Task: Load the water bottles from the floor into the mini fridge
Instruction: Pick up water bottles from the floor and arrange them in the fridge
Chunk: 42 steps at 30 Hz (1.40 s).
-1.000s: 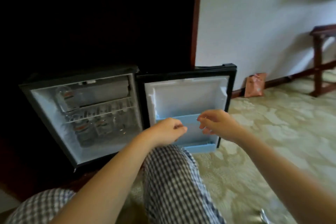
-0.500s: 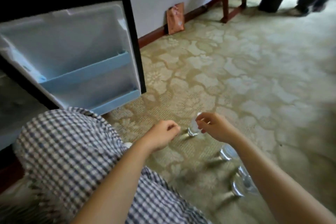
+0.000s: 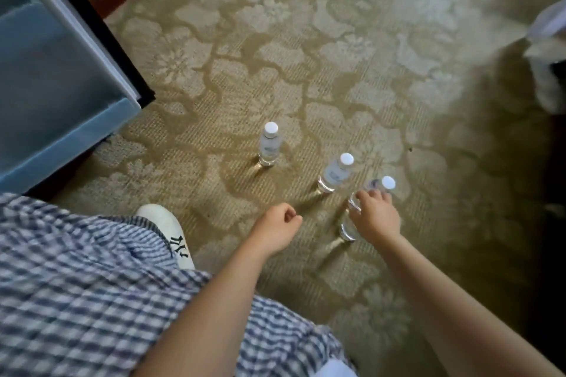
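Having turned from the fridge door point(image 3: 61, 70) to the carpet point(image 3: 306, 40), our right hand point(image 3: 378, 219) now grips the nearest bottle point(image 3: 347, 229) standing there, left hand point(image 3: 275, 228) curled empty: next pickup begins.

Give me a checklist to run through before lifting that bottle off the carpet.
1. Right hand on the nearest water bottle: ok, fingers lie over it.
2. Grip fully closed: cannot tell, thumb hidden.
3. Left hand free: ok, curled, holding nothing.
4. Middle water bottle and far water bottle upright, capped, apart from the hand: ok.
5. Mini fridge door open: ok.
6. Room inside the fridge: cannot tell, interior out of view.
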Each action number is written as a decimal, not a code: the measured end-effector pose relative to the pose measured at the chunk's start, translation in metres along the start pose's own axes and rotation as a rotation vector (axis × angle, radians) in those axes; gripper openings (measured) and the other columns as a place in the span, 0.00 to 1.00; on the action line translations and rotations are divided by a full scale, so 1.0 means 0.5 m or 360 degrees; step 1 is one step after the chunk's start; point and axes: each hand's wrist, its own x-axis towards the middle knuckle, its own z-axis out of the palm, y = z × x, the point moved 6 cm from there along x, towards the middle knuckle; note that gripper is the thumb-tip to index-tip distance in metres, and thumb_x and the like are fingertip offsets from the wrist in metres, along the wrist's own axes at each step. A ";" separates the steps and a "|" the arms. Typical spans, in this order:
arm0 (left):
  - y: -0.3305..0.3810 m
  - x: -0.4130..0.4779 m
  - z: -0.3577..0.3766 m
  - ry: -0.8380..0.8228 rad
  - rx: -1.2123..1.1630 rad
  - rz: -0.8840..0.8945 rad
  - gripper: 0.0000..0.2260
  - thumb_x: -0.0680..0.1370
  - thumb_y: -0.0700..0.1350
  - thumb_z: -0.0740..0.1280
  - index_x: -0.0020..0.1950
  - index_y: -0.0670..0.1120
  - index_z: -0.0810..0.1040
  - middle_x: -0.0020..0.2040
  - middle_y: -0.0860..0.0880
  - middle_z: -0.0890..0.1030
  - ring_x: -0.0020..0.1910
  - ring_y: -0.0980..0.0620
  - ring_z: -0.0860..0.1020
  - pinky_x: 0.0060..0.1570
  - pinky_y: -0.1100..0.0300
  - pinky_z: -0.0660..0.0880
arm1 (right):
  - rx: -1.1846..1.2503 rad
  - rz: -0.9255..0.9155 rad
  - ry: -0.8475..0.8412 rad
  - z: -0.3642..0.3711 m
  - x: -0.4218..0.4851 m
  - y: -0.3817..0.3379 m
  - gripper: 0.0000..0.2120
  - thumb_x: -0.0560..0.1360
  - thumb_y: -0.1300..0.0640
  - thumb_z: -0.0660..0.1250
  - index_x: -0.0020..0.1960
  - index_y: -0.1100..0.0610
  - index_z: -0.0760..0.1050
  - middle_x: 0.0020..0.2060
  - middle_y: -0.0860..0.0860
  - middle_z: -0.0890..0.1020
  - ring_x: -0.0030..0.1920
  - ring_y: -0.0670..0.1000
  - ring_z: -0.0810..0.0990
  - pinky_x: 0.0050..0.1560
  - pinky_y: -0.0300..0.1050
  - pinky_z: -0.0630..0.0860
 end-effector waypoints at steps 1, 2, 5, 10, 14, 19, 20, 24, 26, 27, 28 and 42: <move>0.000 0.006 0.014 -0.0029 0.0025 -0.0003 0.12 0.79 0.47 0.61 0.58 0.42 0.76 0.55 0.44 0.79 0.56 0.45 0.76 0.54 0.58 0.71 | 0.0011 0.0062 -0.0049 0.014 -0.003 0.021 0.18 0.77 0.51 0.61 0.64 0.57 0.69 0.62 0.57 0.72 0.64 0.60 0.68 0.56 0.51 0.71; 0.000 0.010 0.027 -0.0061 0.0054 -0.0006 0.12 0.79 0.47 0.62 0.58 0.42 0.75 0.56 0.43 0.79 0.56 0.45 0.76 0.55 0.58 0.71 | 0.0042 0.0119 -0.0102 0.029 -0.006 0.040 0.19 0.77 0.50 0.60 0.65 0.58 0.67 0.63 0.58 0.71 0.64 0.61 0.68 0.56 0.52 0.71; -0.007 0.019 0.055 -0.0175 0.0195 -0.0032 0.14 0.79 0.49 0.62 0.61 0.42 0.74 0.58 0.43 0.78 0.58 0.45 0.76 0.56 0.57 0.71 | 0.0152 0.0231 -0.0199 0.062 -0.015 0.080 0.18 0.77 0.47 0.59 0.62 0.58 0.65 0.60 0.59 0.73 0.60 0.62 0.72 0.49 0.51 0.71; -0.022 0.028 0.061 -0.0262 0.0349 -0.0102 0.18 0.78 0.52 0.62 0.66 0.45 0.70 0.64 0.45 0.75 0.61 0.46 0.74 0.61 0.53 0.72 | 0.0158 0.0112 -0.0090 0.059 -0.009 0.072 0.16 0.78 0.49 0.61 0.58 0.59 0.66 0.54 0.60 0.78 0.51 0.61 0.78 0.39 0.46 0.67; -0.025 0.022 0.061 -0.0294 0.0341 -0.0131 0.20 0.78 0.52 0.63 0.68 0.47 0.68 0.67 0.47 0.72 0.62 0.47 0.73 0.62 0.49 0.73 | 0.0188 -0.0006 -0.0124 0.039 0.008 0.049 0.15 0.77 0.51 0.62 0.58 0.59 0.66 0.51 0.60 0.80 0.48 0.62 0.79 0.39 0.47 0.68; -0.030 0.016 0.056 -0.0316 0.0303 -0.0126 0.25 0.76 0.52 0.65 0.72 0.49 0.63 0.71 0.48 0.68 0.68 0.47 0.69 0.66 0.48 0.69 | 0.0511 -0.0162 -0.0210 -0.014 0.001 0.002 0.11 0.76 0.49 0.64 0.49 0.57 0.69 0.41 0.53 0.76 0.42 0.55 0.75 0.37 0.44 0.67; -0.031 0.015 0.052 -0.0312 0.0287 -0.0111 0.28 0.76 0.52 0.66 0.73 0.50 0.62 0.72 0.48 0.67 0.70 0.46 0.67 0.67 0.47 0.68 | 0.0572 -0.0234 -0.0233 -0.028 -0.001 -0.014 0.10 0.76 0.50 0.64 0.47 0.56 0.68 0.39 0.51 0.75 0.40 0.53 0.75 0.35 0.44 0.67; -0.023 0.010 0.039 -0.0278 0.0182 -0.0031 0.37 0.72 0.51 0.71 0.76 0.50 0.55 0.74 0.47 0.64 0.71 0.46 0.66 0.68 0.49 0.66 | 0.0714 -0.0543 -0.0370 -0.093 -0.010 -0.087 0.10 0.75 0.50 0.66 0.41 0.55 0.70 0.33 0.48 0.75 0.35 0.49 0.74 0.37 0.46 0.71; -0.019 0.006 0.032 -0.0278 0.0049 -0.0007 0.39 0.69 0.52 0.74 0.74 0.50 0.58 0.71 0.49 0.69 0.67 0.48 0.70 0.66 0.49 0.69 | 0.0770 -0.0684 -0.0438 -0.129 -0.019 -0.127 0.11 0.75 0.52 0.67 0.39 0.57 0.71 0.31 0.48 0.72 0.32 0.48 0.71 0.35 0.45 0.69; -0.017 0.001 0.026 -0.0271 -0.0018 0.0009 0.37 0.68 0.52 0.75 0.71 0.50 0.62 0.67 0.50 0.73 0.64 0.49 0.72 0.64 0.50 0.71 | 0.0802 -0.0752 -0.0471 -0.146 -0.023 -0.147 0.11 0.74 0.52 0.67 0.39 0.58 0.71 0.31 0.48 0.71 0.32 0.48 0.69 0.34 0.45 0.68; -0.013 -0.005 0.016 -0.0245 -0.0082 0.0040 0.34 0.66 0.52 0.76 0.68 0.51 0.66 0.63 0.50 0.76 0.61 0.49 0.75 0.62 0.50 0.72 | 0.0838 -0.0808 -0.0502 -0.163 -0.027 -0.165 0.11 0.74 0.53 0.68 0.39 0.58 0.71 0.30 0.48 0.71 0.31 0.47 0.69 0.34 0.44 0.67; 0.039 -0.120 -0.144 0.0610 -0.0637 0.0302 0.14 0.65 0.57 0.75 0.34 0.54 0.72 0.31 0.57 0.75 0.31 0.61 0.74 0.33 0.64 0.69 | 0.1595 -0.0893 -0.0180 -0.290 -0.068 -0.352 0.10 0.75 0.50 0.67 0.46 0.58 0.76 0.34 0.48 0.74 0.35 0.44 0.73 0.36 0.38 0.70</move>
